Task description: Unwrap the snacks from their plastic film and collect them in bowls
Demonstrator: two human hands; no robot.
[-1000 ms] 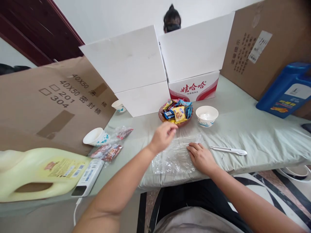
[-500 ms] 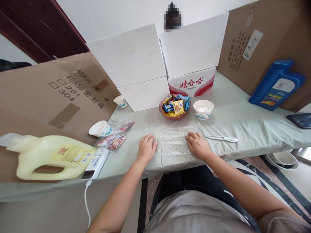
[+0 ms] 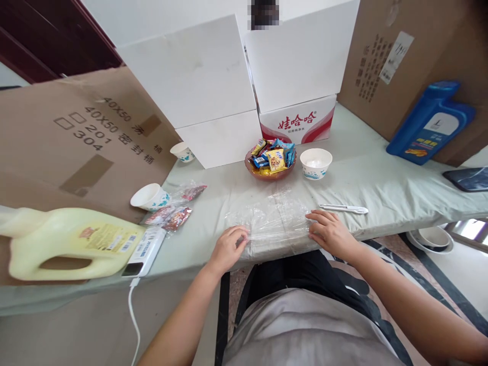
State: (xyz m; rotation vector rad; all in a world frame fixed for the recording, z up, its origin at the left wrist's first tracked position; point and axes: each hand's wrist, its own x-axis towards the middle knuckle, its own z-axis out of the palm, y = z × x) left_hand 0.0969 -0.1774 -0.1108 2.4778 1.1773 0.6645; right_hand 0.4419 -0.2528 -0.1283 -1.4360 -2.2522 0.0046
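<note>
Left hand [image 3: 227, 249] is resting, fingers curled, at the left edge of the clear film [image 3: 280, 221]; right hand [image 3: 331, 235], fingers loosely spread, at its right edge; whether either grip is pinching, cannot tell. Film is lying on the table [image 3: 362, 170], likely light, limp, clingy; best held by opposite corners. Candy bowl [image 3: 272, 176] is standing beyond film.

blue bottle [image 3: 425, 132] near a cardboard box [image 3: 377, 76], pale yellow jug [image 3: 82, 236], white cable [image 3: 130, 305]
</note>
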